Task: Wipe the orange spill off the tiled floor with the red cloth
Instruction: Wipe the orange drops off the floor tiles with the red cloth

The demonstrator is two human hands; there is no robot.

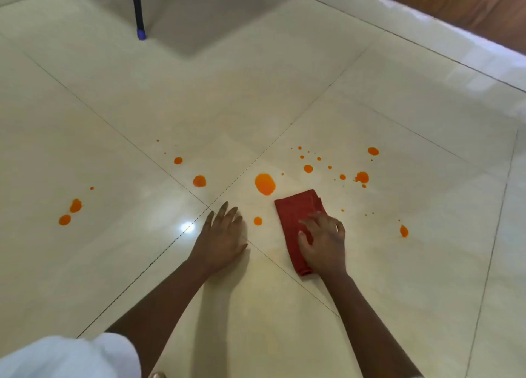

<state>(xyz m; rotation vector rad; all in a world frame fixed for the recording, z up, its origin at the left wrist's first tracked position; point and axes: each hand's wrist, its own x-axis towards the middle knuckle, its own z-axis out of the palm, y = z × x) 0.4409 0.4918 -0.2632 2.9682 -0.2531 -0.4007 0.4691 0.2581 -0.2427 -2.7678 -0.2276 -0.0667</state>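
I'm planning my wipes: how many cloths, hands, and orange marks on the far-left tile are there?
Red cloth: 1
Hands: 2, the left hand and the right hand
Orange marks on the far-left tile: 3, two blots and one speck
Total: 6

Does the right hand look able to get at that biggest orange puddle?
Probably yes. The right hand presses the red cloth, whose far edge lies just short of the biggest puddle, with only bare tile between.
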